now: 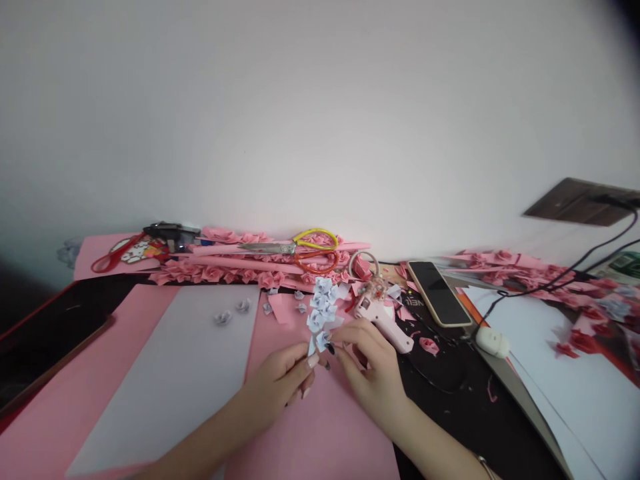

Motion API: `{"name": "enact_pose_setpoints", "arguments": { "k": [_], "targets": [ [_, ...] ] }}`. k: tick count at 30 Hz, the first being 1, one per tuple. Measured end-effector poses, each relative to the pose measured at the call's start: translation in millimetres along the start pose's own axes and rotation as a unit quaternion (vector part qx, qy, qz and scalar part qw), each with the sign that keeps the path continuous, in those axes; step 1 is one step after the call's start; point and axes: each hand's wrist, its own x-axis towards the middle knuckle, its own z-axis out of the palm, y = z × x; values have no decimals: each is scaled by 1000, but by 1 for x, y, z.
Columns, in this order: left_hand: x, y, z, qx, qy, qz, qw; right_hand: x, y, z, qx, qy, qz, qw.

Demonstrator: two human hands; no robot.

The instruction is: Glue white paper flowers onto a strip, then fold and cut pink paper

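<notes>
A spray of light blue paper flowers stands upright between my hands, its small folded blooms stacked up a pale paper stem. My left hand is closed around the bottom of that stem. With thumb and fingers, my right hand pinches the lowest bloom; some of its fingertips are hidden. Beneath both hands lies a pink paper sheet. Loose small paper flowers rest to the left on a pale grey sheet. Close beyond my right hand is a pale pink glue gun.
Scissors with yellow and red handles lie on pink paper flower stems along the wall. To the right are a phone, a white earbud case, black cables, white paper and more pink flowers.
</notes>
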Motion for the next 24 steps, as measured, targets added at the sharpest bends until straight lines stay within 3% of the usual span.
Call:
{"name": "enact_pose_setpoints", "arguments": {
  "k": [9,24],
  "targets": [
    [-1,4,1,8,18,-2,1000,0,4,-2,-83,-31,-24,996],
    [-1,4,0,-9,9,1,1000,1,5,-3,-128,-32,-37,991]
  ]
}}
